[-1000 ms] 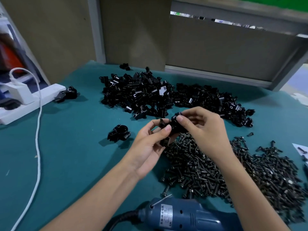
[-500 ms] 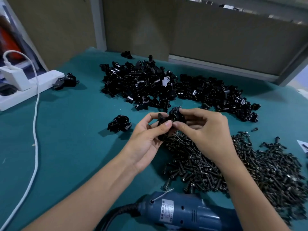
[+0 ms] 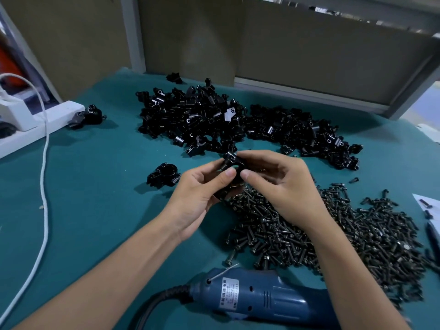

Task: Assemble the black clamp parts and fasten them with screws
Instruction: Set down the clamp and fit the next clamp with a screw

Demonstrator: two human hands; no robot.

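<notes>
Both hands meet above the table's middle around a black clamp part (image 3: 232, 161). My left hand (image 3: 202, 191) pinches it from the left with thumb and fingers. My right hand (image 3: 281, 184) pinches it from the right, thumb tip beside the left thumb. Most of the part is hidden by the fingers. Behind the hands lies a wide heap of black clamp parts (image 3: 238, 122). A pile of dark screws (image 3: 333, 232) spreads under and right of my right wrist. One assembled clamp (image 3: 164, 176) sits on the mat left of my hands.
A blue electric screwdriver (image 3: 262, 298) with a black cable lies at the near edge. A white power strip (image 3: 35, 125) and white cord (image 3: 44, 186) run along the left, with another clamp (image 3: 88, 116) beside the strip. White paper (image 3: 428, 203) lies at the right edge.
The two hands have stayed together on the clamp part, turning it slightly between the fingertips. The view has tilted down a little.
</notes>
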